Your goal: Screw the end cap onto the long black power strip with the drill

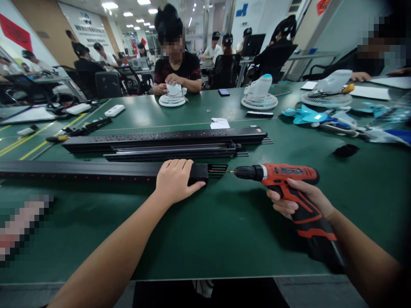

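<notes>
A long black power strip lies across the green table in front of me. My left hand is clamped over its right end, fingers curled over the top and thumb on the near side. My right hand grips the handle of a red and black cordless drill held level. The drill's bit points left at the end bracket of the strip, its tip at or just short of it.
Two more black power strips lie farther back. Beyond them are a white paper slip, small white fans, blue fan blades and a small black part. A person opposite handles a fan; others sit around.
</notes>
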The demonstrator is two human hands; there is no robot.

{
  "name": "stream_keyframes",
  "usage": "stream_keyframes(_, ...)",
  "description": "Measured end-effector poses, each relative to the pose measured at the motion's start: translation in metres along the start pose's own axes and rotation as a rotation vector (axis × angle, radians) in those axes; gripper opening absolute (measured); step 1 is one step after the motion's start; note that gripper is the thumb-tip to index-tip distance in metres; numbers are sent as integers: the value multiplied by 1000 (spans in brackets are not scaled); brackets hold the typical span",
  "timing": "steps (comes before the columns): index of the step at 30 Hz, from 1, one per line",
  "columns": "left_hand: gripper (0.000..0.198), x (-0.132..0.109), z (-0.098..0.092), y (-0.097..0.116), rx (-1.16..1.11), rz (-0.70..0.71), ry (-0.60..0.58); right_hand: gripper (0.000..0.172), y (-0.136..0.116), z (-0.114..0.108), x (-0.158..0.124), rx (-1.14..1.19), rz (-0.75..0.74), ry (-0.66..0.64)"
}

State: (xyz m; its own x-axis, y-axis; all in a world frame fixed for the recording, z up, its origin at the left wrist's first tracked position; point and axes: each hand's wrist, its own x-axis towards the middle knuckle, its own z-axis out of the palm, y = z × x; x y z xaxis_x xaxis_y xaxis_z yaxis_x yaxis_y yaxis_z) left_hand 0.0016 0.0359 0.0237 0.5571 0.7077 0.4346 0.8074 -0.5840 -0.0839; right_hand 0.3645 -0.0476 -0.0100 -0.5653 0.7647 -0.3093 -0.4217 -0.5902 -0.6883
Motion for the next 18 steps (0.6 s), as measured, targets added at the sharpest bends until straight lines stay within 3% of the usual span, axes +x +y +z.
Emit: stream_keyframes(18, 56, 0, 0, -1, -15, 1, 3, 38, 0, 2, 0, 0, 3, 11)
